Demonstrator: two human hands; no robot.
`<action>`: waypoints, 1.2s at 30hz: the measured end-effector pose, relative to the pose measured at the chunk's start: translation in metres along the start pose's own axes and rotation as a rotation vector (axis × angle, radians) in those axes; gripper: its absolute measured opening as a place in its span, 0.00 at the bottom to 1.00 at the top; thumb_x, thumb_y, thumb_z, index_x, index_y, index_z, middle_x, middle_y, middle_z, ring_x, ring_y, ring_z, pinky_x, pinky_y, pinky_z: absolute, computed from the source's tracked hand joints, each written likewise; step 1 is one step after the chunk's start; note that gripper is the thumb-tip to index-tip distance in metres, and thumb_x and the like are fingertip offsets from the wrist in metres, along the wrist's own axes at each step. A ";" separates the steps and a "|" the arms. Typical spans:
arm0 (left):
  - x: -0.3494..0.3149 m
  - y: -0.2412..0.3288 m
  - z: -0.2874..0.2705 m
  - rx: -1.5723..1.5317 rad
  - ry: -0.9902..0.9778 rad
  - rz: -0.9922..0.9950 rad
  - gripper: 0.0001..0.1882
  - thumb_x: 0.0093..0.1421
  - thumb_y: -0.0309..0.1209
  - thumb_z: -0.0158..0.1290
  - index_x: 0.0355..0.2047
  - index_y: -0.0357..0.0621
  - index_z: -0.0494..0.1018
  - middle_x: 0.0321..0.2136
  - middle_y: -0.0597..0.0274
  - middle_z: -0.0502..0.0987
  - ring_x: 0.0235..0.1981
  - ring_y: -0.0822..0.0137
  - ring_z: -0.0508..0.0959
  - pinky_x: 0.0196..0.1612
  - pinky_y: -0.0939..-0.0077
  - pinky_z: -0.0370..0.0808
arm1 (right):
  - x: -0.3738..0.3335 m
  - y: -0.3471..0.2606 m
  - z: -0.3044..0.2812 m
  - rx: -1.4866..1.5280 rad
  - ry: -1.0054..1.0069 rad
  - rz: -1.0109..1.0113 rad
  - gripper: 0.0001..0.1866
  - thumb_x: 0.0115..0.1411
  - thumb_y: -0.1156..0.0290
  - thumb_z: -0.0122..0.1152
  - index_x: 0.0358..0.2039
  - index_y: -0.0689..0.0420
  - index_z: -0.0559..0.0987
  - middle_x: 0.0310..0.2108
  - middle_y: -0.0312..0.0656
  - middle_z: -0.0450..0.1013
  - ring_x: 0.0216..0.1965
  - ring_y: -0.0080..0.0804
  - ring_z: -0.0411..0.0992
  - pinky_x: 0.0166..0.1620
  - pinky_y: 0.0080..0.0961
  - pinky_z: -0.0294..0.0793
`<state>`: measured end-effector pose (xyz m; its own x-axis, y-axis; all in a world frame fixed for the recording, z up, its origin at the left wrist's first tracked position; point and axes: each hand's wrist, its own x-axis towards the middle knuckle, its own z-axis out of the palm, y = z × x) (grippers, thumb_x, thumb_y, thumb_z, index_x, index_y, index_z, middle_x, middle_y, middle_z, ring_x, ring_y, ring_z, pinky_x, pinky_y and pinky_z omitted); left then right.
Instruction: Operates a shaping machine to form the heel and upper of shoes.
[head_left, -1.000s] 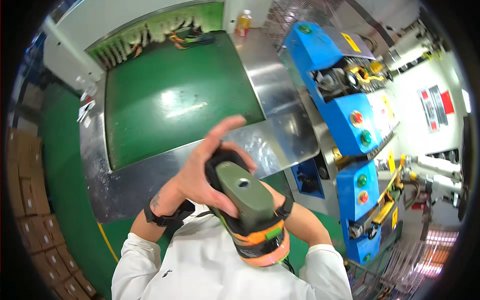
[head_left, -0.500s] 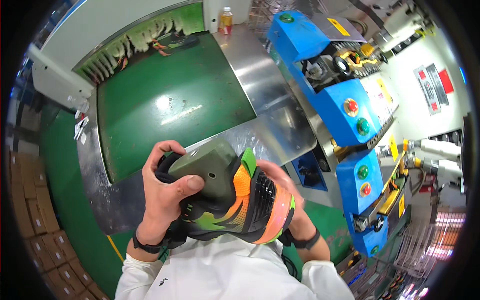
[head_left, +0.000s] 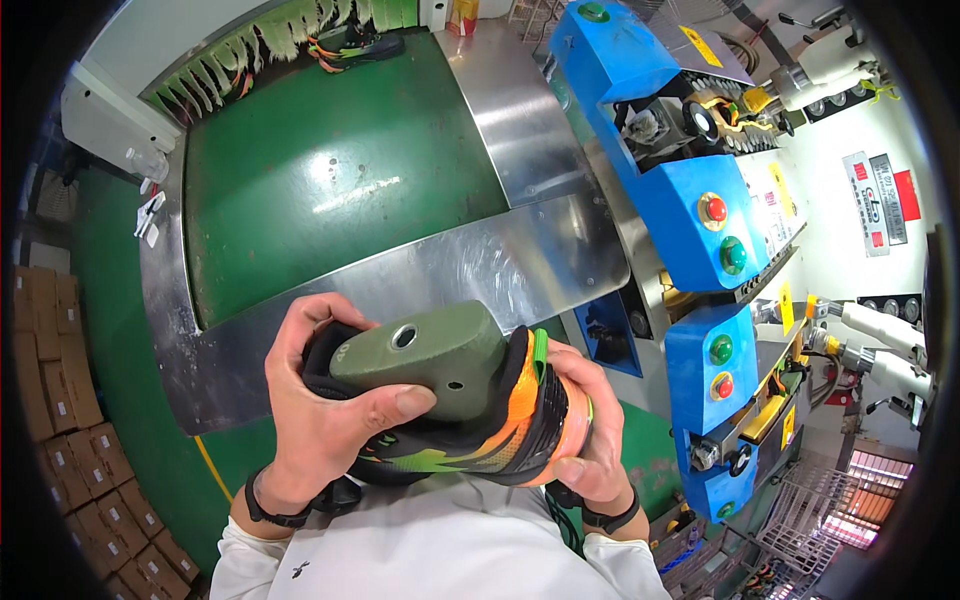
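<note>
Close in front of my body I hold a sports shoe (head_left: 470,450) in black, orange and green, with a dark green shoe last (head_left: 425,355) sitting inside its opening. A round metal-rimmed hole and a smaller hole show on the last. My left hand (head_left: 325,405) wraps the tongue side, its thumb lying across the side of the last. My right hand (head_left: 595,430) grips the heel end near a green pull tab (head_left: 540,355), thumb on the pinkish-orange sole. The shoe's toe and underside are hidden.
Ahead lies a green conveyor belt (head_left: 330,190) with a steel surround (head_left: 500,260). Another shoe (head_left: 355,48) sits by the bristle curtain (head_left: 230,68). Blue machine housings (head_left: 700,220) with buttons stand at right. Cardboard boxes (head_left: 90,470) are stacked at left.
The shoe has turned, bringing the last's top and metal-rimmed hole more into view. My right hand has come round the heel, its thumb now showing on the sole. The view has shifted slightly.
</note>
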<state>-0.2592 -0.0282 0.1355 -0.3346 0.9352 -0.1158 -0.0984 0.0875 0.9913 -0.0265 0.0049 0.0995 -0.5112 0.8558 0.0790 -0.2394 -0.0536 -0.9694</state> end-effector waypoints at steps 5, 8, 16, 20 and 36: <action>-0.002 -0.002 0.005 0.026 0.013 -0.015 0.34 0.37 0.35 0.74 0.39 0.37 0.66 0.30 0.62 0.75 0.32 0.75 0.75 0.38 0.80 0.73 | -0.004 -0.005 -0.005 0.040 -0.002 0.074 0.40 0.46 0.58 0.62 0.57 0.66 0.63 0.58 0.58 0.61 0.63 0.52 0.57 0.64 0.44 0.53; -0.003 -0.003 0.006 0.009 0.020 -0.035 0.34 0.37 0.36 0.75 0.39 0.38 0.66 0.31 0.62 0.75 0.32 0.75 0.75 0.39 0.80 0.73 | -0.009 -0.006 -0.005 0.073 0.010 0.103 0.39 0.47 0.60 0.62 0.57 0.66 0.63 0.58 0.59 0.61 0.62 0.52 0.58 0.63 0.44 0.54; 0.001 -0.005 0.010 0.079 0.008 -0.034 0.35 0.36 0.37 0.75 0.39 0.38 0.66 0.31 0.61 0.75 0.33 0.74 0.76 0.39 0.79 0.73 | -0.008 -0.001 -0.012 0.027 0.004 0.032 0.37 0.49 0.63 0.61 0.57 0.69 0.64 0.55 0.60 0.64 0.58 0.55 0.63 0.60 0.44 0.59; 0.003 -0.004 0.012 0.047 0.002 -0.076 0.36 0.36 0.37 0.75 0.40 0.38 0.65 0.31 0.61 0.75 0.33 0.74 0.76 0.39 0.79 0.73 | -0.006 -0.004 -0.016 -0.043 -0.001 0.027 0.36 0.49 0.64 0.61 0.56 0.71 0.65 0.53 0.62 0.67 0.55 0.56 0.66 0.58 0.45 0.62; 0.003 -0.011 0.008 0.032 0.012 -0.024 0.35 0.36 0.35 0.75 0.40 0.39 0.65 0.32 0.60 0.75 0.34 0.73 0.76 0.39 0.78 0.74 | 0.005 -0.002 -0.023 0.010 -0.061 0.018 0.36 0.48 0.64 0.63 0.55 0.71 0.67 0.55 0.63 0.65 0.58 0.54 0.65 0.59 0.43 0.64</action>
<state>-0.2514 -0.0238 0.1244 -0.3441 0.9285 -0.1398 -0.0769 0.1205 0.9897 -0.0091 0.0211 0.0964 -0.5645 0.8219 0.0758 -0.2382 -0.0743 -0.9684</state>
